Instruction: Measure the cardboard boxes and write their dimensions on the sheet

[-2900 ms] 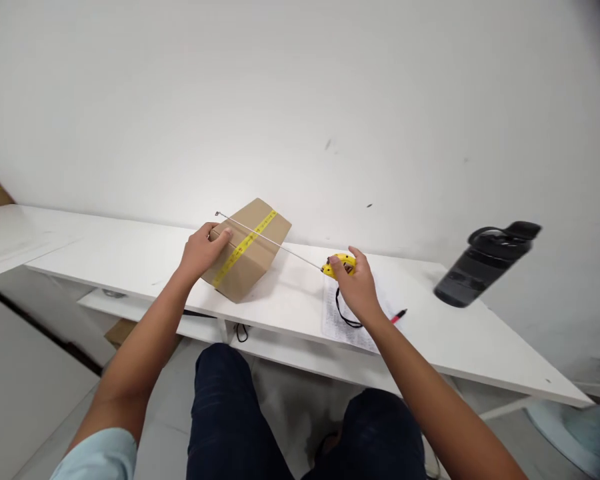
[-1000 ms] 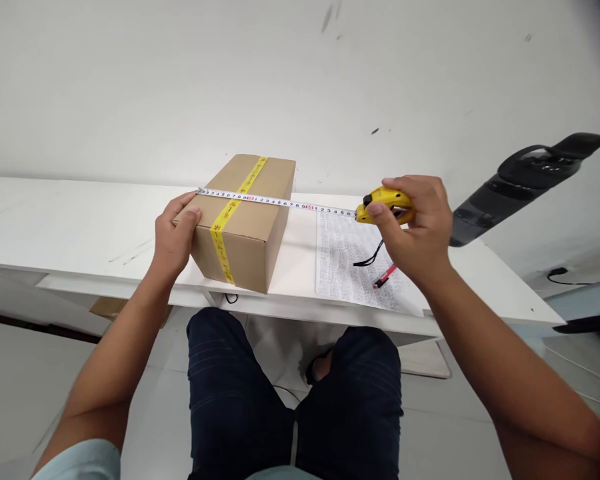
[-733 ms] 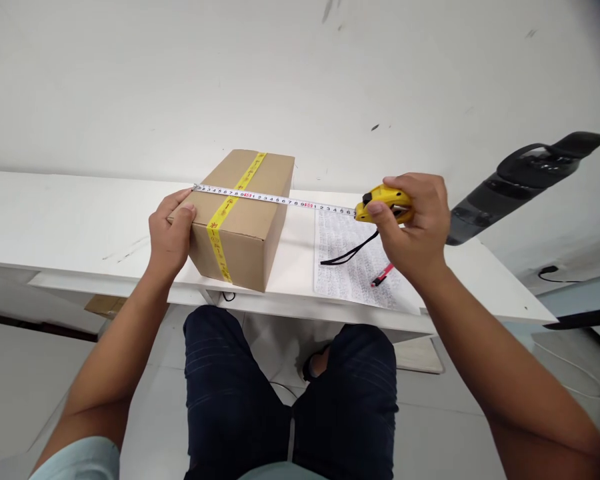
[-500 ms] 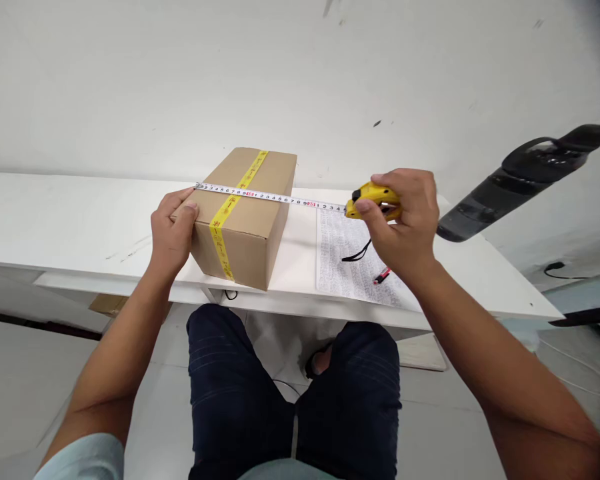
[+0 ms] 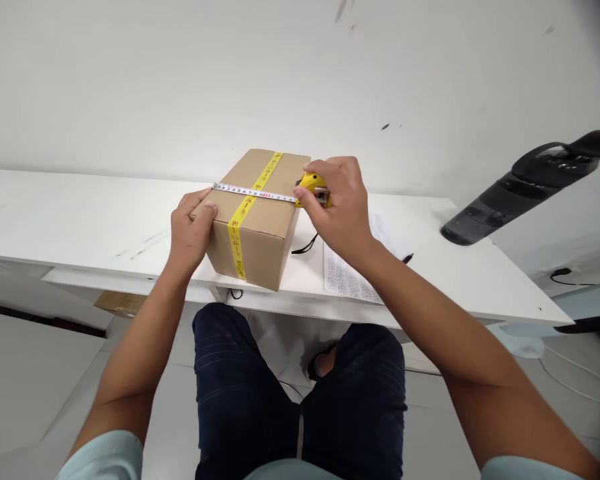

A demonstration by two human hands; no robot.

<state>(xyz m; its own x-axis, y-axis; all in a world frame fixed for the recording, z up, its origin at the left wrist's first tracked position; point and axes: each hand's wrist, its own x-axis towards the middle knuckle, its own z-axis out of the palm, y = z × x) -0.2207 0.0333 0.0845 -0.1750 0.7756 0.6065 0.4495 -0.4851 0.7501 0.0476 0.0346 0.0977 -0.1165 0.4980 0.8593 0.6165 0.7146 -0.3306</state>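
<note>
A brown cardboard box [image 5: 275, 217] with yellow printed tape stands on the white table. My left hand [image 5: 193, 223] grips the box's left edge, its fingertips by the metal end hook of the blade. A yellow tape measure [image 5: 313, 190] is in my right hand [image 5: 345, 207], closed around the case at the box's right top edge. Between my hands the white blade [image 5: 253, 192] lies straight across the box top, over the yellow tape. From the case hangs a black wrist strap [image 5: 305, 245].
On the white table [image 5: 80, 220], a printed sheet [image 5: 345, 273] lies partly under my right forearm, with a dark pen tip [image 5: 408, 258] showing. A black bottle [image 5: 510, 197] stands at the right. Behind is a white wall [image 5: 180, 80]; another carton [image 5: 120, 302] sits below.
My right hand has brought the tape measure leftward to the box's right edge, and the drawn-out blade is shorter. My left hand still holds the left edge.
</note>
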